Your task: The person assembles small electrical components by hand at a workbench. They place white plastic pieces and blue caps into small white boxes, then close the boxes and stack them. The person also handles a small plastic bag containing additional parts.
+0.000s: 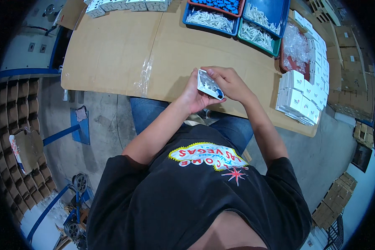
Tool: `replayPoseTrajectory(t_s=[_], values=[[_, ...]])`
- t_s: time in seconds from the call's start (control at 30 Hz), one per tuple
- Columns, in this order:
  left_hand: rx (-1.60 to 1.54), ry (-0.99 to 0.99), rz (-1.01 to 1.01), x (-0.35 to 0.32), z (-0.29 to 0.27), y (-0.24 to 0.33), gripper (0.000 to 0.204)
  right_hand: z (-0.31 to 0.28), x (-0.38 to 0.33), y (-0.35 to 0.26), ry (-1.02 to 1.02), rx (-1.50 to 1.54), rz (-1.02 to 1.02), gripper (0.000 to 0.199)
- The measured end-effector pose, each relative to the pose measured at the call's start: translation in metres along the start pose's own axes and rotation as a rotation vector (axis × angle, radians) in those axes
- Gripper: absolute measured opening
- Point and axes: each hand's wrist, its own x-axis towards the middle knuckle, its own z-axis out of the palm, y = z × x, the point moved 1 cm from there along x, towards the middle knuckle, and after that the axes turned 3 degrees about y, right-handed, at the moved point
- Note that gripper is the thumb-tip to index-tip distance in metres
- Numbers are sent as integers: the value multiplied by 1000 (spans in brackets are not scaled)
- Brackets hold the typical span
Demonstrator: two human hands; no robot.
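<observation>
Small white box: it is held between both hands, tilted, above the near part of the table, with its open side toward the person. The box is the landmark for all places below.
Left hand: the hand cups the box from its left and lower side; the thumb stands along the left wall, and the fingers curve below, their tips showing past the lower corner.
Right hand: the hand is at the upper right of the box; thumb and fingers pinch its upper edge. How hard they press, I cannot tell.
Inside the box: clear plastic and a dark blue piece, near the lower corner; details are too small to tell.
Table: cardboard covers it, extending beyond the box.
Blue tray: the tray, with white slender pieces, stands beyond the box.
Stacked white cartons: they are well to the right of the box.
</observation>
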Motion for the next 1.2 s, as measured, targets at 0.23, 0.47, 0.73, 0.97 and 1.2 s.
replayPoseTrajectory(t_s=[0.23,0.47,0.73,0.97,1.2], values=[[72,17,18,-1,-3,-2,83,8,-8,-4,8,-66,-32,36],[132,59,24,-1,-4,-3,86,19,-13,1,62,-143,-166,37],[29,155,81,-4,-3,-11,81,26,-19,4,8,-122,-125,42],[147,-33,134,-9,-8,4,58,28,-24,14,31,81,-47,63],[238,24,334,-10,-4,4,48,24,-22,3,394,256,-124,73]])
